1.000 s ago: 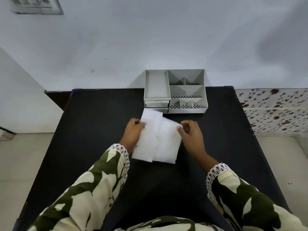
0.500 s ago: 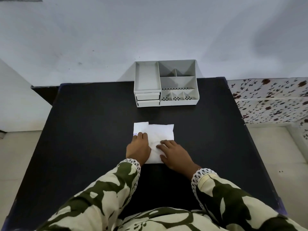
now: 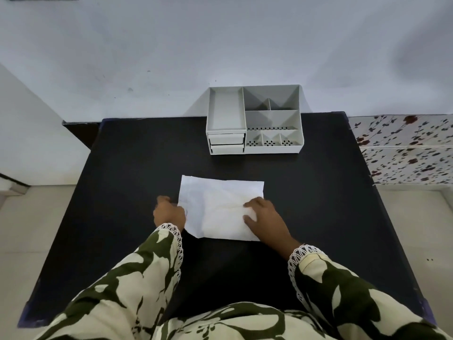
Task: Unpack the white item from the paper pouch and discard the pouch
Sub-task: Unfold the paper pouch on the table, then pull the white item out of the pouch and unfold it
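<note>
White item (image 3: 228, 217) lies flat on the black table (image 3: 127, 168), overlapping the paper pouch (image 3: 193, 204), which shows along its left edge. Your left hand (image 3: 169, 213) is curled, pinching the pouch's left edge. Your right hand (image 3: 266, 218) rests on the item's right side, fingers spread flat. A grey organizer (image 3: 255, 120) stands near the table's far edge, well apart.

Your counter (image 3: 137, 182) looks matt black and smooth. The paper pouch (image 3: 193, 195) is thin, creased white paper; the white item (image 3: 228, 217) looks softer, slightly fibrous. The organizer (image 3: 255, 120) is matt grey plastic, and your sleeves (image 3: 137, 278) are printed cloth with lace trim.
</note>
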